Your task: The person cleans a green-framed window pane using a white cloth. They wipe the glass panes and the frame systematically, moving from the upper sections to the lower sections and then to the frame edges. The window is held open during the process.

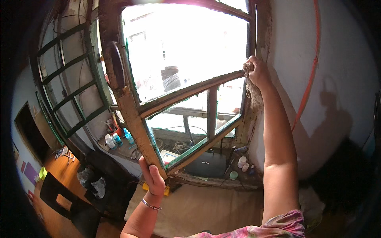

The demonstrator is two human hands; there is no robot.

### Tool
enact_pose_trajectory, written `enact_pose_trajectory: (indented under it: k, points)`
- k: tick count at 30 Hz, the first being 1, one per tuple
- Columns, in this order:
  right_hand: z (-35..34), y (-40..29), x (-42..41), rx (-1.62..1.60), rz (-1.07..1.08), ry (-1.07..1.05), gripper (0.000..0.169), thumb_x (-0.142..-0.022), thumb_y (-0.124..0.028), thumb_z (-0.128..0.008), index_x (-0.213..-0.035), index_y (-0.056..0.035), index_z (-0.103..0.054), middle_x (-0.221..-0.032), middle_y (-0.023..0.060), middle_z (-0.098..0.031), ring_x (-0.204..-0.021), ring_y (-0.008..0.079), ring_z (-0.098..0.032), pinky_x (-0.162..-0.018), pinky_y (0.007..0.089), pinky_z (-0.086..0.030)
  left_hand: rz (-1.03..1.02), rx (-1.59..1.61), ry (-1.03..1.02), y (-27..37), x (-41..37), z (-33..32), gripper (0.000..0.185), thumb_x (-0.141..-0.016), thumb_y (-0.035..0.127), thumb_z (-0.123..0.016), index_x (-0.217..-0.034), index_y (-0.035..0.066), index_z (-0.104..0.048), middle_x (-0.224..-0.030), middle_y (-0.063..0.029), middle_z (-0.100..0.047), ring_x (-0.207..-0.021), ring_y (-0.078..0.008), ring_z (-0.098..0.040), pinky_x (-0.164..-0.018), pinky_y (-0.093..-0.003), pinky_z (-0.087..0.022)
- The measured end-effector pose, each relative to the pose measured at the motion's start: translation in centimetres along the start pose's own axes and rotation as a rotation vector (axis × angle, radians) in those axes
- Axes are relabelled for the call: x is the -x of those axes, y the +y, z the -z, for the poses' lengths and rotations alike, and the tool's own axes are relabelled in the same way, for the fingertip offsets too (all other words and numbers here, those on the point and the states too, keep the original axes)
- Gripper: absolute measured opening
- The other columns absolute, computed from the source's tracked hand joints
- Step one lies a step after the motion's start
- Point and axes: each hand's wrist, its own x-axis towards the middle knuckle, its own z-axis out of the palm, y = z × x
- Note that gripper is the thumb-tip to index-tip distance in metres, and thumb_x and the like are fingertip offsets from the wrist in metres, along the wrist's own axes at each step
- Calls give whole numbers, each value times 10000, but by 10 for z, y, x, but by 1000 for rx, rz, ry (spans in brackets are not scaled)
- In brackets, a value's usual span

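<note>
A wooden window sash with glass panes and chipped green paint along its glazing edges stands swung inward in front of me. My left hand grips the sash's lower corner, thumb on the near face; its other fingers are partly hidden. A bracelet circles that wrist. Higher up on the right, my right hand clutches a frayed beige cloth against the sash's right stile, where the crossbar meets it. The loose end of the cloth hangs down below my fist.
Behind the sash, the sill holds a black TP-Link router, coiled cables, white bottles and a blue spray bottle. Another green-framed sash stands at left. A red strip hangs on the right wall. A black chair is lower left.
</note>
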Motion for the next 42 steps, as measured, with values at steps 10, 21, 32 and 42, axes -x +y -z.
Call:
enact_pose_trajectory:
  k: [10, 21, 32, 42]
  points:
    - [41, -176, 29, 204, 195, -163, 320, -780, 24, -648, -1054, -98, -536, -1100, 89, -554, -1008, 296, -613, -794, 414, -540, -55, -17, 21, -2, -4, -1, 415, -1002, 397, -394, -1202, 34, -374, -936, -64, -528, -796, -124, -536, -706, -285, -453]
    - [9, -83, 39, 210, -1, 62, 258, -845, -55, -637, -1079, -114, -548, -1123, 165, -541, -1030, 405, -582, -816, 474, -513, -172, -99, 20, 6, -19, -2, 389, -999, 349, -417, -1189, 11, -396, -899, -77, -557, -761, -147, -587, -681, -299, -477]
    - [72, -94, 19, 418, 321, 422, 281, -847, -31, -623, -1108, -111, -555, -1163, 138, -547, -1070, 309, -586, -874, 420, -526, -151, -83, 1, -4, -17, 6, 346, -1007, 322, -394, -1180, 23, -380, -890, -75, -541, -769, -139, -550, -679, -296, -449]
    - [43, -69, 23, -1244, -343, 17, 319, -894, -254, -649, -1151, -73, -593, -991, 33, -637, -817, 144, -617, -683, 277, -520, -71, 11, -12, -19, -12, 7, 368, -1009, 321, -385, -1200, 6, -380, -939, -76, -507, -807, -135, -513, -730, -298, -431]
